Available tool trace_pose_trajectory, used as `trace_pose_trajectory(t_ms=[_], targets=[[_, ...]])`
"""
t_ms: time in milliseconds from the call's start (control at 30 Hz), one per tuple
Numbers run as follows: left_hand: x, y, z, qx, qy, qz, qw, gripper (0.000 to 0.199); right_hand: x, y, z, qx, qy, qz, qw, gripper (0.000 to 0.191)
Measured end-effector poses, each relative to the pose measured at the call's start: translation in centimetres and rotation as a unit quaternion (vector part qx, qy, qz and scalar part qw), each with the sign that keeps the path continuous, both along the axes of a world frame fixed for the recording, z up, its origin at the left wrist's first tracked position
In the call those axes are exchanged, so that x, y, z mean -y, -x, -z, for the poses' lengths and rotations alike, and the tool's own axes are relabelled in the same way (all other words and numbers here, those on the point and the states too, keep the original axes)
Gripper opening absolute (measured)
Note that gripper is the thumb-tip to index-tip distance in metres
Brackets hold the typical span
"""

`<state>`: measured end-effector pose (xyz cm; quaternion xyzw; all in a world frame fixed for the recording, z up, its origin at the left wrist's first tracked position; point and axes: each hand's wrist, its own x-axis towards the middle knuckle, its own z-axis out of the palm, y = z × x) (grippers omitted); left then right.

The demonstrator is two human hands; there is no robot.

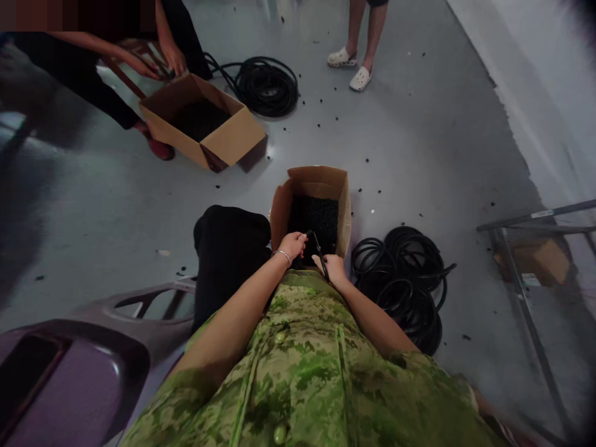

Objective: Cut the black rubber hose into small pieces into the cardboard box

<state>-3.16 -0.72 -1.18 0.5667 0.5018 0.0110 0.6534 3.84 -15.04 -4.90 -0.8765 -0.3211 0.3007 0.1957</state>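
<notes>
My left hand (294,246), with a bracelet at the wrist, is closed in a pinch at the bent upper end of a thin black tubing-like strip (319,249). From there the strip runs down to my right hand (332,268), whose fingers are wrapped round its lower part. A small shiny spot shows midway along it; whether a cutting tool is there too I cannot make out. Both hands are over the near side of an open cardboard box (344,205). Inside the box lies a heap of small black pieces (321,214).
Coils of black tubing (405,267) lie right of my box, near a metal frame (526,298). Ahead left, a co-worker's hands (172,59) are above another cardboard box (237,136), beside a black coil (267,87). Another person's white clogs (361,78) stand beyond. A purple chair (93,379) is left.
</notes>
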Motion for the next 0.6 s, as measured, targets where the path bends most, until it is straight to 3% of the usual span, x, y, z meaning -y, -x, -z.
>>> trace_pose_trajectory(t_ms=[133, 300, 600], targets=[[0.0, 0.0, 0.0, 0.001, 0.007, 0.001, 1.0, 0.019, 0.0, -0.1, 0.2, 0.004, 0.027, -0.032, 0.999, 0.058], [0.1, 0.0, -0.4, 0.023, 0.018, -0.003, 1.0, 0.017, -0.2, -0.2, 0.2, -0.011, 0.042, -0.027, 0.999, 0.056], [0.3, 0.0, -1.1, 0.065, 0.029, -0.023, 0.997, 0.014, 1.2, -0.7, 0.0, -0.088, -0.034, 0.012, 0.995, 0.056]])
